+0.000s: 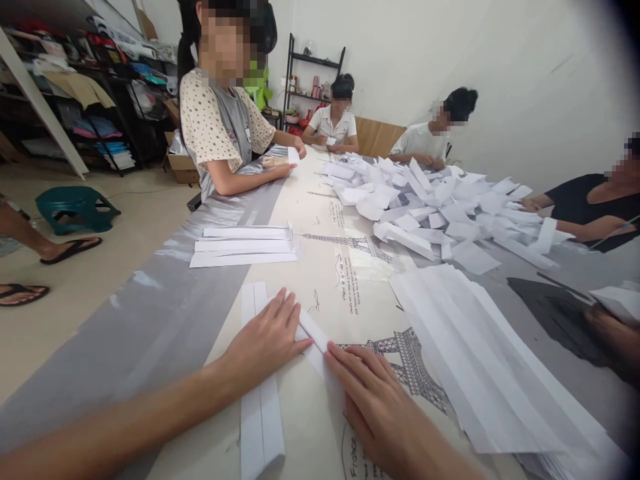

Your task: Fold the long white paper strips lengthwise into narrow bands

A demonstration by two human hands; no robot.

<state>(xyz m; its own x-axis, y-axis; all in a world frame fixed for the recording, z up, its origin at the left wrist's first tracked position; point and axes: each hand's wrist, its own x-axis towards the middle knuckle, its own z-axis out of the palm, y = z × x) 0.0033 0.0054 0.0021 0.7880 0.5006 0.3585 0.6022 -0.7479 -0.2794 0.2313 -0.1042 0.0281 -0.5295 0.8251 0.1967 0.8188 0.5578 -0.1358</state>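
Observation:
A folded white paper strip (313,331) lies slantwise on the table between my hands. My left hand (273,330) lies over its upper part with the fingers stretched out and pressing down, the thumb near the strip's middle. At the strip's lower right, my right hand (367,383) rests its straight fingertips on the edge; its thumb is mostly hidden. Under my left wrist runs a longer folded paper strip (261,427), reaching towards me. Further off on the left lie several flat folded paper strips (244,247) side by side.
A stack of white paper sheets (480,360) lies at my right. Behind it spreads a large heap of folded white papers (425,200). Several people sit or stand around the table (170,340), one handling a small paper (293,156). A green stool (75,207) stands on the floor.

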